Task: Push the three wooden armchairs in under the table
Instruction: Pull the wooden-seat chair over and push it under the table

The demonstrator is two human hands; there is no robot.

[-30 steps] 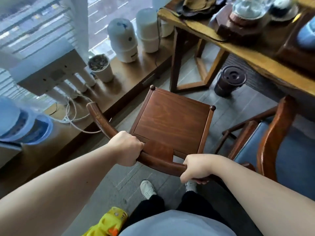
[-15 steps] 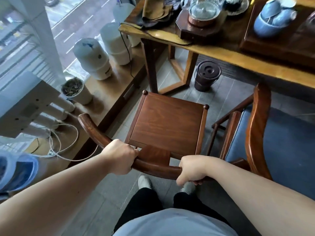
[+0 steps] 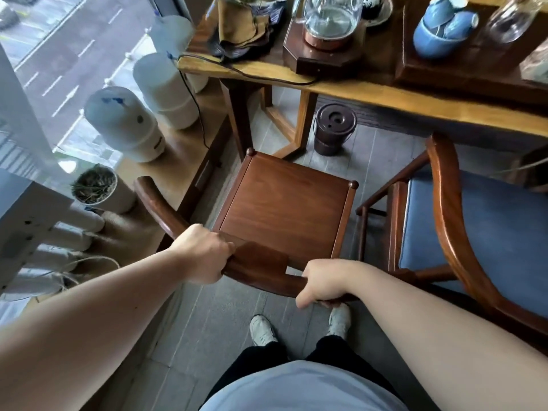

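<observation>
A dark wooden armchair (image 3: 286, 203) with a bare square seat stands in front of me, facing the yellow-topped wooden table (image 3: 370, 90). My left hand (image 3: 204, 253) and my right hand (image 3: 323, 281) both grip its curved back rail. The seat's front corners sit just short of the table's left leg frame (image 3: 293, 126). A second armchair (image 3: 462, 229) with a blue cushion stands to the right, its front partly under the table's edge. A third chair is not in view.
A small dark lidded bucket (image 3: 334, 129) stands on the floor under the table. A low wooden ledge (image 3: 184, 161) on the left carries white canisters (image 3: 124, 123) and a pot (image 3: 98, 186). Teaware, a glass kettle (image 3: 329, 16) and blue cups (image 3: 439, 28) crowd the tabletop.
The chair in my hands has moved forward toward the table, and I have stepped after it. The table and bucket now lie closer; the blue-cushioned chair has come more fully into view.
</observation>
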